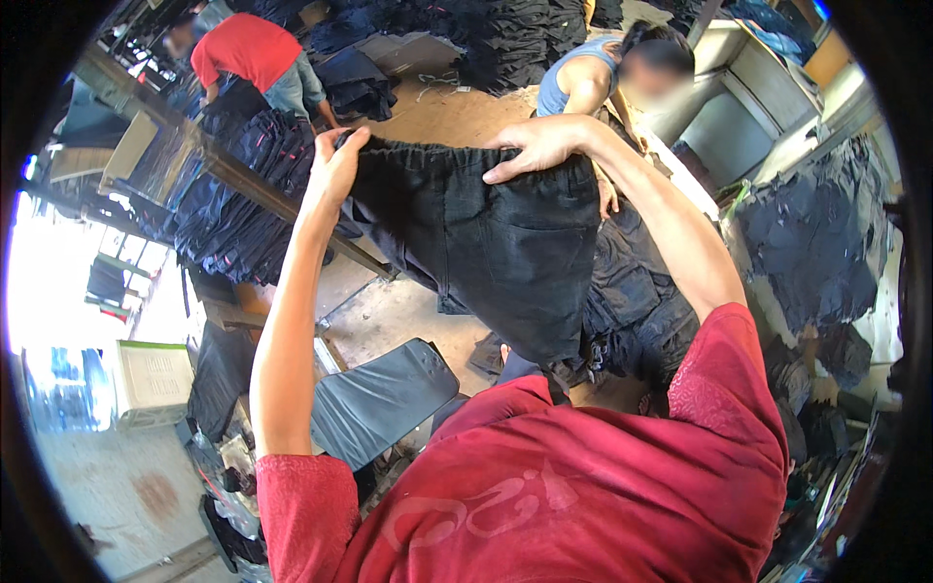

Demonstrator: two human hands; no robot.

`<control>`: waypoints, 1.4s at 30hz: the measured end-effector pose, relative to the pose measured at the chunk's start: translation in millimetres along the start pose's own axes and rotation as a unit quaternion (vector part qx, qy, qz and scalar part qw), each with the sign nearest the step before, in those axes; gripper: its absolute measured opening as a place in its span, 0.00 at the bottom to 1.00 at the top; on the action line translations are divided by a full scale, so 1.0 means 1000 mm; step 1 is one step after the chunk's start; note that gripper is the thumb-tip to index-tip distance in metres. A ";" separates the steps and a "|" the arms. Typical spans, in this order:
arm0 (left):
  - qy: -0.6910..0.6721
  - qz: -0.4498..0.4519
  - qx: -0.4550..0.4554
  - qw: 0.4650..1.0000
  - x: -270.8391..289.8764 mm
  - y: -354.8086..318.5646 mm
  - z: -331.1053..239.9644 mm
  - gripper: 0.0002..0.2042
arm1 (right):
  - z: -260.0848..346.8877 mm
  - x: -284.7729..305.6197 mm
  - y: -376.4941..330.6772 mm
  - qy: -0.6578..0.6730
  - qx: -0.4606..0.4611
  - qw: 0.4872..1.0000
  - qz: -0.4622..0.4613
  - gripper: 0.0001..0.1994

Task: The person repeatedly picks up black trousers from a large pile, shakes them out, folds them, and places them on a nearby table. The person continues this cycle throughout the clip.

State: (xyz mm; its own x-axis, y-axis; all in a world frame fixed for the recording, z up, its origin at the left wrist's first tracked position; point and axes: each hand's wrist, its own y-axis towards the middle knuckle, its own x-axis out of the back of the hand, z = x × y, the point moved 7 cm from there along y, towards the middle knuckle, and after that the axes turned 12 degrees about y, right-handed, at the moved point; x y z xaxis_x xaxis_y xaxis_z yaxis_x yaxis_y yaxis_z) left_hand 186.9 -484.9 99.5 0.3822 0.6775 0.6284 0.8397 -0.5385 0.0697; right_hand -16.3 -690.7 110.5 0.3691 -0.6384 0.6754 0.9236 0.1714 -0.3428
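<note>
A pair of black trousers [486, 228] with a gathered elastic waistband hangs stretched out in front of me, held up by the waist. My left hand [337, 163] pinches the waistband at its left end, thumb and fingers closed on the cloth. Over the right part of the waistband my right hand [539, 151] is closed, with its thumb on the near side of the fabric. A pocket seam shows on the cloth below the right hand. The lower part of the trousers narrows and droops toward my lap, where its end is partly hidden.
Dark garments lie in a heap [637, 291] at the right, beside a person in a blue top [583, 78]. Another person in a red shirt [255, 53] bends over stacked clothes [238, 194]. A wooden beam [248, 180] crosses at left; a black padded board [384, 398] lies near me.
</note>
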 end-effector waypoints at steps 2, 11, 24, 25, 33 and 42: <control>0.008 0.032 0.035 0.999 -0.004 -0.005 0.002 0.44 | -0.001 -0.007 0.000 0.055 -0.028 0.997 0.042 0.33; 0.234 0.250 -0.020 0.939 -0.071 -0.139 0.057 0.21 | -0.069 -0.139 0.005 -0.045 -0.125 0.933 -0.334 0.37; 0.145 0.144 -0.026 0.978 -0.219 -0.266 0.093 0.31 | -0.173 -0.376 0.070 0.724 -0.363 0.585 -0.024 0.22; 0.140 0.159 -0.009 0.977 -0.217 -0.270 0.094 0.31 | -0.178 -0.380 0.078 0.710 -0.379 0.592 -0.042 0.22; 0.048 0.203 -0.001 0.978 -0.160 -0.317 0.074 0.26 | -0.143 -0.329 0.131 0.433 -0.204 0.874 -0.089 0.50; -0.044 0.043 0.085 0.994 -0.083 -0.319 0.066 0.19 | -0.190 -0.133 0.159 0.284 0.095 0.942 -0.154 0.45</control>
State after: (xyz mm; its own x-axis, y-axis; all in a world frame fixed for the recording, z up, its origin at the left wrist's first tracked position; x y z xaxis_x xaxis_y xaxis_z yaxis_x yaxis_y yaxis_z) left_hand -87.3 -336.0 -26.3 0.4815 0.6779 0.5555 0.8528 -0.5087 -0.1183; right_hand 61.6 -721.2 -158.0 0.0159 -0.9688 0.2472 0.9995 0.0090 -0.0292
